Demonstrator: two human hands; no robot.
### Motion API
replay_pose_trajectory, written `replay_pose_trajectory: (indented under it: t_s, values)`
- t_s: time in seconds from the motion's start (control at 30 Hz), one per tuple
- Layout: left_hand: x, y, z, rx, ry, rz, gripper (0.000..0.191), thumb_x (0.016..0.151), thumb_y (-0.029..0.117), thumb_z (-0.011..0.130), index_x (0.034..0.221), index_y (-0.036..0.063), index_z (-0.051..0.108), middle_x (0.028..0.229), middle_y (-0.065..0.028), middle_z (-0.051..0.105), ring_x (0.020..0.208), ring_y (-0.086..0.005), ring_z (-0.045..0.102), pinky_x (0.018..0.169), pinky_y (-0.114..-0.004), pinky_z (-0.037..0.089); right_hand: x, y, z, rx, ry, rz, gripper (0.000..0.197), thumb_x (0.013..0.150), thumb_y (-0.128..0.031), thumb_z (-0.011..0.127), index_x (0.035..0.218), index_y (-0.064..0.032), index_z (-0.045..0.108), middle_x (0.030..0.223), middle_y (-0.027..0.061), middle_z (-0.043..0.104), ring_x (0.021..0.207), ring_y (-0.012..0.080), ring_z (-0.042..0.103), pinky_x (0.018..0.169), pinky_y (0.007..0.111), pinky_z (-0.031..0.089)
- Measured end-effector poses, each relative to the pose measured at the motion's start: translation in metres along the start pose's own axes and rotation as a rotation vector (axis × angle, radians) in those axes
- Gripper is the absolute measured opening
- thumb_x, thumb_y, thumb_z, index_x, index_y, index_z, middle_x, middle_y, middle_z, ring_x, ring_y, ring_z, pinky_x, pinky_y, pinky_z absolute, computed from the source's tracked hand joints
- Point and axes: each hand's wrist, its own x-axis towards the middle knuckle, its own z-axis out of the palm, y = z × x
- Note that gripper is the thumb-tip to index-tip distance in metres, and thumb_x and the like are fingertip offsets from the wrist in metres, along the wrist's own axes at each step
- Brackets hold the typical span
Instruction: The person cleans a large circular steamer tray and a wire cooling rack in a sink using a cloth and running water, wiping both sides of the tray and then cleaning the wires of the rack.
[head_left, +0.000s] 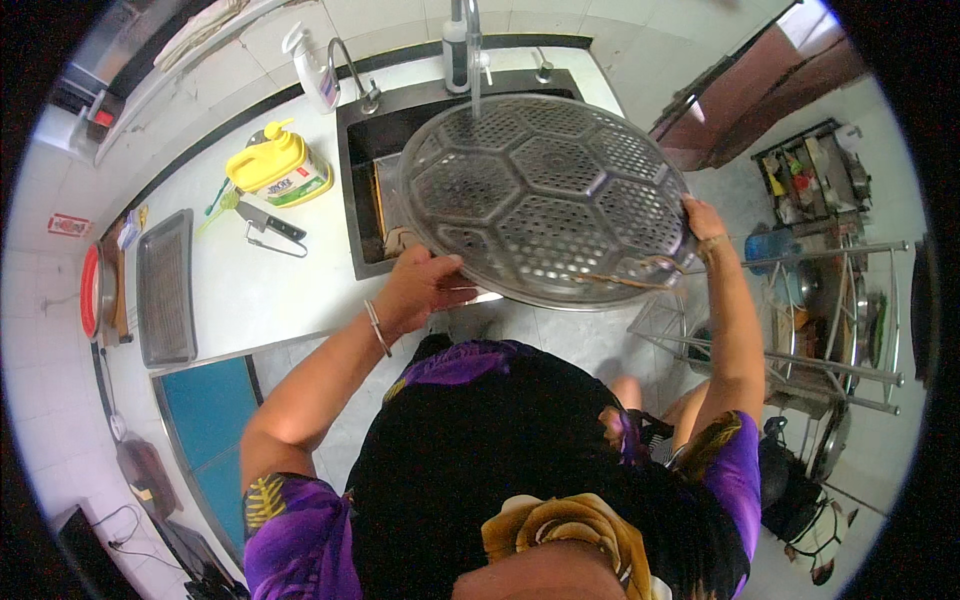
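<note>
A large round perforated metal steamer plate (544, 214), stamped with hexagon shapes, is held tilted over the black sink (379, 135). My left hand (427, 289) grips its near-left rim, thumb on top. On the right rim is my right hand (703, 217), with the fingers partly hidden behind the metal. Water falls from the faucet (472, 30) onto the plate's far part. A thin brown strip (622, 281), perhaps a cord, lies along the near-right edge. Much of the basin is hidden under the plate; a pale item inside shows only in part.
Left on the white counter (285, 307) stand a yellow pump jug (281, 165) and a spray bottle (311, 71). Nearby lie a cleaver-like knife (274, 221) and a grey ridged tray (166, 289). A second tap (352, 71) rises behind the sink. Right is a metal rack (832, 315).
</note>
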Motion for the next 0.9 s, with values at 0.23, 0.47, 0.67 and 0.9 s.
replay_pose_trajectory:
  t_s: [0.23, 0.47, 0.67, 0.9]
  values:
    - [0.059, -0.046, -0.113, -0.252, 0.203, -0.128, 0.018, 0.089, 0.006, 0.050, 0.104, -0.0015, 0.056, 0.098, -0.0176, 0.061, 0.085, -0.0305, 0.062, 0.080, -0.045, 0.052, 0.065, -0.004, 0.092, -0.031, -0.005, 0.134, 0.046, 0.087, -0.035, 0.051, 0.095, 0.0093, 0.062, 0.086, 0.0183, 0.065, 0.071, 0.0267, 0.061, 0.066, 0.037, 0.047]
    - [0.128, -0.067, -0.179, 0.199, 0.325, 0.029, 0.017, 0.090, 0.013, 0.050, 0.099, 0.0022, 0.059, 0.095, -0.0121, 0.063, 0.083, -0.0260, 0.062, 0.072, -0.039, 0.052, 0.058, -0.088, 0.134, -0.293, -0.136, 0.065, 0.054, 0.084, -0.034, 0.050, 0.102, 0.0163, 0.057, 0.100, 0.0306, 0.062, 0.091, 0.0385, 0.062, 0.078, 0.040, 0.048]
    - [0.126, -0.069, -0.189, 1.700, 0.224, -0.063, 0.015, 0.089, 0.020, 0.054, 0.095, 0.0083, 0.062, 0.097, -0.0054, 0.065, 0.084, -0.0197, 0.062, 0.068, -0.034, 0.051, 0.064, -0.079, 0.122, -0.162, -0.213, 0.317, 0.064, 0.087, -0.047, 0.055, 0.111, 0.0128, 0.056, 0.098, 0.0246, 0.064, 0.089, 0.0315, 0.062, 0.079, 0.038, 0.049]
    - [0.135, -0.111, -0.235, 0.997, 0.150, 0.499, 0.012, 0.087, 0.006, 0.046, 0.098, 0.0037, 0.049, 0.095, -0.0140, 0.061, 0.082, -0.0288, 0.063, 0.064, -0.045, 0.054, 0.079, -0.051, 0.072, -0.010, -0.011, -0.242, 0.042, 0.081, -0.022, 0.068, 0.111, 0.0057, 0.057, 0.099, 0.0205, 0.065, 0.093, 0.0270, 0.063, 0.083, 0.034, 0.049]
